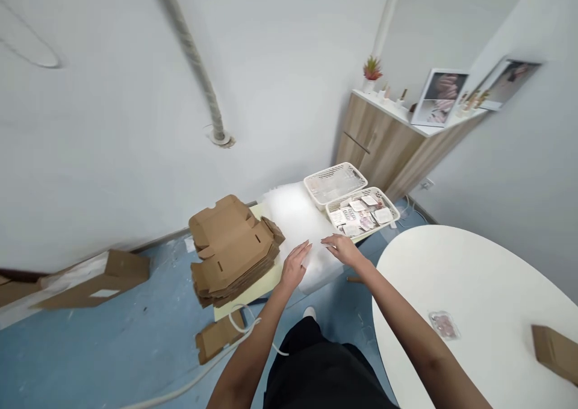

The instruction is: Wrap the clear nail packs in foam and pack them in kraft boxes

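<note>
A stack of thin white translucent sheets [289, 213], like packing foam, lies across the middle of a pale yellow table [266, 281] and hangs over its near edge. My left hand [294, 267] is over the left part of the sheets, fingers stretched out and thumb apart. Facing it from the other side, my right hand [344, 250] has its fingers extended toward the left, over the sheets. A small gap separates the two hands. Whether the fingertips press on the top sheet is hard to make out. To their left rests a pile of flat brown cardboard boxes [235, 246].
Behind the sheets stand a white basket [336, 183] and a second basket [395, 215] full of small packets. A round white table [451, 258] on the right carries a small clear pack [444, 325] and a cardboard box [556, 352]. A white cable [198, 376] runs at lower left.
</note>
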Demonstrator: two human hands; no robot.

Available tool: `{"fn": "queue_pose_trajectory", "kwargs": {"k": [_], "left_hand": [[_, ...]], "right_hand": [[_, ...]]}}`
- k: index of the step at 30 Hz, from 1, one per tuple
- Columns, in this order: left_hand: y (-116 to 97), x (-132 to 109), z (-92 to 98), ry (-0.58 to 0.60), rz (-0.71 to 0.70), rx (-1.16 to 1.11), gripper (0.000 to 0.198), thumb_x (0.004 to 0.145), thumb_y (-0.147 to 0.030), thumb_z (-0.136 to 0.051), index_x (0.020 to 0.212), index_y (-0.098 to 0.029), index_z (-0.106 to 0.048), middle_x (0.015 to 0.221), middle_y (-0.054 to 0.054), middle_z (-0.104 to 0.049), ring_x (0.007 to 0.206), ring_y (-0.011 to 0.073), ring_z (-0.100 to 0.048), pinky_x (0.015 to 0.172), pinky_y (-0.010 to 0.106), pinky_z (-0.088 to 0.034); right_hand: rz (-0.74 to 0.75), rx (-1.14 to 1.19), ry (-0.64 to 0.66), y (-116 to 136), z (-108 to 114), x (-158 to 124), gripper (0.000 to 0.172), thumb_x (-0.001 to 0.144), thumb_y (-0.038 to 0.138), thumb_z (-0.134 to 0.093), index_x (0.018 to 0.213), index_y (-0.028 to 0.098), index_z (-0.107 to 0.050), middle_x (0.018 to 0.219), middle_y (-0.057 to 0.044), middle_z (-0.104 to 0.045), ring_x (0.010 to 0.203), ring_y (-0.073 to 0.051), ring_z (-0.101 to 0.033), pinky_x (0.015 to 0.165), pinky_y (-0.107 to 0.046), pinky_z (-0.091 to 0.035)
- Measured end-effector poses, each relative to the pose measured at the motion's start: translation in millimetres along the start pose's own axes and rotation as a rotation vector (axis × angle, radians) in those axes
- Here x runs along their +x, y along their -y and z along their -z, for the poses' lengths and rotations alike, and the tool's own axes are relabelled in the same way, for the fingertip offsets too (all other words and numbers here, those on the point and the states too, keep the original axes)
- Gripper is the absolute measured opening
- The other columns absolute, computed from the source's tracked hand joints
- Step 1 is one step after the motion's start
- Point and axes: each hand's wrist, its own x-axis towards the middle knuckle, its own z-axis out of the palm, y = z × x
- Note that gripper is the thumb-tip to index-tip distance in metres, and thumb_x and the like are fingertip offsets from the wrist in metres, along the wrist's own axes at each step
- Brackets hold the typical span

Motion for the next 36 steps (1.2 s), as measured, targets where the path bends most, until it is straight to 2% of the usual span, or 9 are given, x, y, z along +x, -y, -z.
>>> {"fn": "queue_pose_trajectory", "kwargs": {"k": [5,10,13,16,21,25,28,32,36], "left_hand": [[-52,36,-10.2,0.067,0.005,-0.100,0.063,0.074,-0.002,-0.039,0.131,-0.024,-0.057,0.130,-0.001,-0.063,0.119,0.0177,-0.059,0.106,0.037,-0.047],[-121,66,-36.3,0.161,-0.064,-0.162,0.062,0.072,-0.002,-0.041,0.126,-0.023,-0.061,0.128,-0.002,-0.065,0.118,0.0196,-0.060,0.107,0.036,-0.046],[-163,72,-71.7,0.204,-0.183,-0.229,0.061,0.074,-0.003,-0.040,0.128,-0.024,-0.060,0.133,-0.001,-0.061,0.124,0.0190,-0.055,0.111,0.038,-0.042],[-199,63,-120.4,0.265,-0.256,-0.271,0.066,0.074,-0.002,-0.038,0.133,-0.024,-0.056,0.140,0.000,-0.054,0.130,0.0185,-0.049,0.113,0.040,-0.039],[-238,31,-209.4,0.478,-0.330,-0.194,0.079,0.065,0.002,-0.036,0.137,-0.025,-0.050,0.149,0.000,-0.044,0.140,0.0194,-0.037,0.118,0.052,-0.025],[-249,-3,-266.6,0.617,-0.320,-0.077,0.076,0.067,0.005,-0.035,0.136,-0.023,-0.051,0.148,0.003,-0.046,0.142,0.0200,-0.033,0.118,0.056,-0.020],[-242,-29,-290.1,0.688,-0.328,0.010,0.073,0.070,0.005,-0.036,0.134,-0.024,-0.052,0.149,0.004,-0.044,0.144,0.0213,-0.029,0.118,0.059,-0.018],[-216,-53,-291.7,0.802,-0.400,0.161,0.067,0.072,0.001,-0.044,0.134,-0.023,-0.051,0.151,0.007,-0.041,0.144,0.0246,-0.028,0.117,0.061,-0.015],[-190,-53,-276.2,0.833,-0.468,0.333,0.064,0.077,-0.002,-0.044,0.137,-0.023,-0.049,0.152,0.008,-0.038,0.145,0.0257,-0.027,0.117,0.060,-0.012]], "right_hand": [[-0.109,-0.035,-0.173,-33,23,-51,0.050,0.074,0.006,-0.048,0.119,0.022,-0.065,0.121,-0.004,-0.068,0.113,-0.022,-0.058,0.104,-0.041,-0.041],[-0.264,-0.027,-0.396,-76,49,-112,0.048,0.071,0.005,-0.044,0.110,0.021,-0.068,0.117,-0.005,-0.069,0.115,-0.023,-0.057,0.101,-0.041,-0.042],[-0.328,-0.052,-0.584,-103,67,-164,0.039,0.074,0.008,-0.045,0.102,0.020,-0.069,0.117,-0.007,-0.069,0.117,-0.024,-0.055,0.104,-0.044,-0.040],[-0.439,-0.067,-0.751,-127,76,-227,0.030,0.078,0.014,-0.047,0.098,0.020,-0.068,0.118,-0.008,-0.068,0.119,-0.025,-0.053,0.102,-0.045,-0.042],[-0.673,-0.085,-0.888,-156,59,-333,0.028,0.082,0.017,-0.044,0.099,0.022,-0.067,0.122,-0.008,-0.066,0.120,-0.026,-0.050,0.098,-0.047,-0.044],[-0.777,-0.136,-0.882,-167,26,-404,0.028,0.083,0.015,-0.041,0.097,0.021,-0.065,0.124,-0.009,-0.064,0.119,-0.025,-0.049,0.095,-0.044,-0.046],[-0.795,-0.135,-0.819,-166,-5,-446,0.029,0.083,0.012,-0.040,0.095,0.021,-0.065,0.121,-0.009,-0.065,0.117,-0.024,-0.050,0.093,-0.042,-0.047],[-0.739,-0.091,-0.678,-153,-46,-477,0.034,0.075,0.002,-0.041,0.094,0.020,-0.064,0.119,-0.009,-0.065,0.116,-0.024,-0.051,0.092,-0.041,-0.049],[-0.705,-0.034,-0.602,-136,-77,-480,0.035,0.077,0.002,-0.043,0.099,0.020,-0.063,0.123,-0.009,-0.063,0.114,-0.025,-0.053,0.089,-0.041,-0.052]]}}
